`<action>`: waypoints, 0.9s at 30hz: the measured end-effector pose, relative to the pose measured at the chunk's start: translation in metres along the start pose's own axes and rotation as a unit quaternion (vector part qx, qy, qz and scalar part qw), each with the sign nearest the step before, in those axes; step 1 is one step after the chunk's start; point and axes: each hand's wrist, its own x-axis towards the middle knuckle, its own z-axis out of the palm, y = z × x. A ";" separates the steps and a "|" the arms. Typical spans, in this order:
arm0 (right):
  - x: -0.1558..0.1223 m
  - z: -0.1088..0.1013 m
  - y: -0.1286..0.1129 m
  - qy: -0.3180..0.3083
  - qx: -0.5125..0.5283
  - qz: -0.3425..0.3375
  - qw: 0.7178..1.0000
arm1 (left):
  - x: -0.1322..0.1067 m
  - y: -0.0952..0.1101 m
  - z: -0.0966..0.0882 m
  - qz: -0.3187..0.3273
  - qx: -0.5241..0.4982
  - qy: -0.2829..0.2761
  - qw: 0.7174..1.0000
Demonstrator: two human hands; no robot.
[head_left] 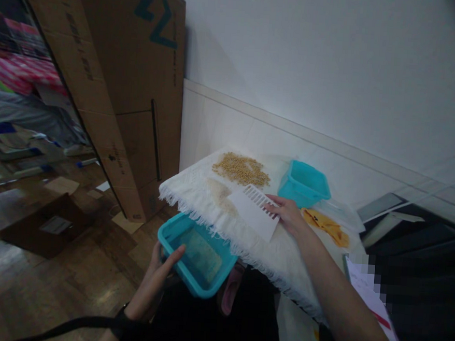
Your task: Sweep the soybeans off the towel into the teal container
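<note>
My left hand (164, 265) grips the near left side of a turquoise plastic basin (207, 288), its thumb over the rim. The basin is just below the fringed edge of a white cloth (198, 189), and some pale material lies on its bottom. With my right hand (287, 213) I hold a flat white slotted scraper (256, 214) by its slotted end, low over the cloth. Left of the scraper is a thin patch of small pale grains (221, 196). Behind that lies a spread of yellowish beans (241, 169), like soybeans.
A second turquoise container (304, 183) stands at the table's back right, beside a yellow cloth (327, 227). A large cardboard box (138, 107) rises at the left. A clipboard (370, 300) is at the right. Another person (24, 73) sits far left.
</note>
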 end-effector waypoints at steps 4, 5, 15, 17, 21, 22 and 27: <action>-0.008 0.014 -0.004 -0.041 -0.013 -0.014 0.999 | 0.000 0.002 0.000 0.001 0.018 0.027 0.999; -0.010 0.014 -0.007 -0.050 -0.016 -0.015 0.999 | 0.000 0.003 0.000 0.002 0.021 0.029 0.999; -0.006 0.002 -0.009 -0.001 0.004 0.002 1.000 | 0.000 0.003 0.001 0.003 0.020 0.033 0.999; -0.005 0.009 -0.005 -0.010 0.007 -0.005 1.000 | 0.000 0.005 0.000 0.004 0.019 0.024 1.000; -0.008 0.024 -0.004 -0.046 0.005 -0.012 0.999 | -0.003 0.008 -0.001 0.005 0.024 0.013 1.000; -0.009 0.027 -0.005 -0.051 0.008 -0.012 0.999 | -0.003 0.009 -0.001 0.003 0.027 0.014 1.000; -0.015 0.040 -0.009 -0.073 0.030 -0.008 0.997 | -0.004 0.011 -0.002 -0.001 0.024 0.015 1.000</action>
